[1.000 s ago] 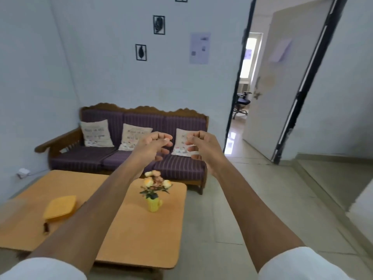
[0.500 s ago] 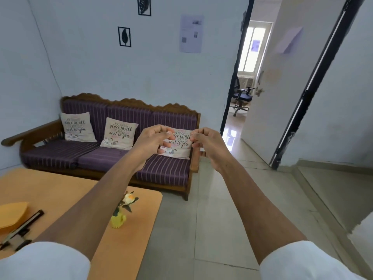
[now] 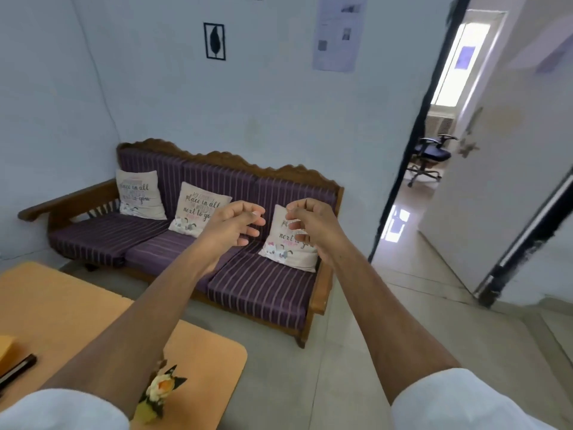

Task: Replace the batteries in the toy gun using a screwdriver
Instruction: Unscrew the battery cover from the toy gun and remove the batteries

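Both arms were stretched forward at mid-frame, held up in the air in front of the sofa [image 3: 217, 243] and not over the table. Left hand [image 3: 231, 226] – fingers curled loosely inward, tips pointing toward the other hand, nothing gripped. Right hand [image 3: 313, 228] – same loose claw shape, fingers bent, nothing gripped. A narrow gap separated the two hands; they were near each other, not touching. White sleeves [image 3: 459, 401] showed at the bottom corners of the frame.

The orange table [image 3: 62, 308] filled the lower left of the frame. At the far left edge, on the table, lay a dark rod-like object [image 3: 17, 369], cut off by the frame border; just above it sat an orange-yellow piece [image 3: 6, 347], also cut off. Whether either was the toy gun or the screwdriver could not be told – too little was visible. Both lay well apart from the hands.

A small yellow vase of artificial flowers [image 3: 158, 392] stood on the table near the bottom of the frame, partly behind the left forearm.

The purple striped sofa stood against the wall at centre, with three printed cushions [image 3: 139, 193] on it. An open doorway [image 3: 434, 169] at upper right showed an office chair [image 3: 429, 156] beyond
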